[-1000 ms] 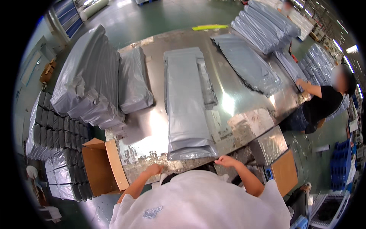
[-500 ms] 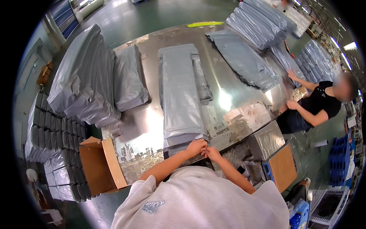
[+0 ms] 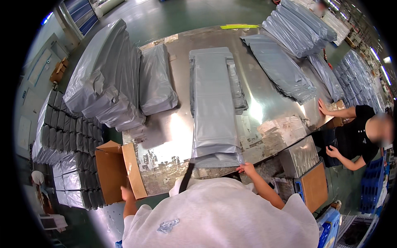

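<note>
A stack of long grey plastic bags (image 3: 215,99) lies lengthwise on the metal table in front of me. My right hand (image 3: 247,169) pinches the near right corner of the top bag, whose near end spreads out at the table edge. Low on the left, my left hand (image 3: 127,193) is beside the open cardboard box (image 3: 111,175), against its near side. Its fingers are small and partly hidden, so I cannot tell whether they hold anything. A dark strap (image 3: 187,177) runs from the bag's near left corner toward my shirt.
Tall piles of grey bags (image 3: 103,78) stand on the table's left, with a lower pile (image 3: 157,82) beside them. Fanned bags (image 3: 281,68) lie on the right. A co-worker (image 3: 351,132) stands at the right edge, near a brown carton (image 3: 312,186).
My hands were together at the stack's near end. The left has swung down-left to the cardboard box; the right has stayed at the bag's corner. The co-worker's near hand has dropped off the table.
</note>
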### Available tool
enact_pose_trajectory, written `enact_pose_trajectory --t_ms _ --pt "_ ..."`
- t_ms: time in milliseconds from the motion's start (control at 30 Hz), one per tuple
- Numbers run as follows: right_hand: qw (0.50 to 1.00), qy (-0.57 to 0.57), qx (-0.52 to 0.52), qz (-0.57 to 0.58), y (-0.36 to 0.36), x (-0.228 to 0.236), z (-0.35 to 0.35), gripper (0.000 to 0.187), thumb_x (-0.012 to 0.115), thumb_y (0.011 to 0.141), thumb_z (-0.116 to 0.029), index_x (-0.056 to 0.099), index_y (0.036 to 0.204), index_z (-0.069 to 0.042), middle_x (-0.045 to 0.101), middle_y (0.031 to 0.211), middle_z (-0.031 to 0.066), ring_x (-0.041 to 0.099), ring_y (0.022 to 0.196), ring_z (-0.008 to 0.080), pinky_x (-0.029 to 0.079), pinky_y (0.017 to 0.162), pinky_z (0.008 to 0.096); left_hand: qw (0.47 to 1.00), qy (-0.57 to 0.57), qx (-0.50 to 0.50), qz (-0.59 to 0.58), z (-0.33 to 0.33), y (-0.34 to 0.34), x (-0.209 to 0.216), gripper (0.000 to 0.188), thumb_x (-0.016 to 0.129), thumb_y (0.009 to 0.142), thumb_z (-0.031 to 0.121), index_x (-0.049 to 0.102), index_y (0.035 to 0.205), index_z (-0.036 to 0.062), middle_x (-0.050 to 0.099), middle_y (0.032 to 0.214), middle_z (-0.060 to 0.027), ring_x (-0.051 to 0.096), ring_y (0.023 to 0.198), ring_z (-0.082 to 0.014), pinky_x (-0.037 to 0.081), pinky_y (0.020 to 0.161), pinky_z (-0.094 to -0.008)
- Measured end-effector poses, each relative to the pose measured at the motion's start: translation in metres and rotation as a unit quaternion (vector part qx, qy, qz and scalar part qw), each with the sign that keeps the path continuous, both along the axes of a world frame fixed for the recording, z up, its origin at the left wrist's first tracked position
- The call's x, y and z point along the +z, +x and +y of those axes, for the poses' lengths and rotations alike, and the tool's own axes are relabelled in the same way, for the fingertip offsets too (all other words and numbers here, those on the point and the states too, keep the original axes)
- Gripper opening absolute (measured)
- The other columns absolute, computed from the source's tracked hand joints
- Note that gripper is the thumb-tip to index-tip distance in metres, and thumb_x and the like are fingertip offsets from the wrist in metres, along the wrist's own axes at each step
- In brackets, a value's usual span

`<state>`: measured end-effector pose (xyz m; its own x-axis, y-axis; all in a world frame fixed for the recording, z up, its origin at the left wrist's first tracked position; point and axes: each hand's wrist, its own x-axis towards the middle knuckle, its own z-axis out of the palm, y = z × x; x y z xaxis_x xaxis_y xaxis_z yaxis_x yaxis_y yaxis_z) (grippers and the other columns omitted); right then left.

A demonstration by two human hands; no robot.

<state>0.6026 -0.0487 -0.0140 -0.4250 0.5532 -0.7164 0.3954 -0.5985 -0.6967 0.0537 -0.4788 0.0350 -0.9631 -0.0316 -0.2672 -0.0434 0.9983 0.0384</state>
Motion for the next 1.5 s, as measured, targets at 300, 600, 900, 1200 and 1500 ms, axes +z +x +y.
enact_pose_trajectory --t_ms 300,600,900,1200,1500 --pt "0.805 0.422 0.315 -0.274 -0.02 0.124 0.033 0.043 0.056 0.075 -0.017 0.044 0.115 -0.007 0.052 0.107 0.0126 0.052 0.092 0.0218 0.042 0.074 0.0365 0.901 -0.306 -0.289 -0.102 0.1 0.004 0.05 0.02 0.052 0.077 0.019 0.062 0.091 0.0087 0.061 0.099 -0.0043 0.06 0.085 -0.0207 0.048 0.061 -0.033" --pt "0.422 0.752 0.499 -0.086 -0.054 0.124 0.055 0.046 0.05 0.071 -0.005 0.047 0.115 -0.017 0.031 0.132 0.0043 0.026 0.124 0.0214 0.019 0.102 0.0386 0.476 0.019 -0.866 0.151 0.317 0.179 0.066 0.049 0.046 0.075 0.013 0.042 0.123 0.0192 0.011 0.141 -0.0034 0.015 0.129 -0.0186 0.012 0.104 -0.0402" --pt "0.87 0.39 0.268 -0.138 -0.06 0.085 0.118 0.019 0.052 0.08 -0.02 0.061 0.086 -0.004 0.06 0.087 0.0086 0.054 0.084 0.0183 0.041 0.076 0.0279 0.749 0.242 -0.574 -0.226 0.347 0.121 0.054 0.019 0.048 0.076 0.016 0.061 0.088 0.0086 0.06 0.095 -0.0071 0.055 0.091 -0.0218 0.04 0.081 -0.0345" --pt "0.963 0.26 -0.064 -0.035 -0.141 -0.036 0.144 0.033 0.042 0.086 -0.027 0.055 0.094 0.003 0.057 0.09 0.0156 0.052 0.086 0.0228 0.039 0.076 0.0314 0.775 0.536 -0.24 -0.232 0.414 0.14 -0.094 0.032 0.043 0.086 0.032 0.052 0.092 0.0011 0.054 0.088 -0.0129 0.049 0.081 -0.0191 0.038 0.074 -0.0323" --pt "0.964 -0.125 -0.099 0.214 -0.171 0.082 0.145 0.055 0.055 0.077 -0.03 0.037 0.121 0.0 0.046 0.117 0.0118 0.042 0.11 0.0242 0.033 0.094 0.0378 0.597 0.569 -0.094 -0.558 0.438 0.126 0.043 0.06 0.05 0.082 0.032 0.022 0.13 0.0113 0.042 0.121 -0.0066 0.043 0.108 -0.0198 0.035 0.093 -0.0349"
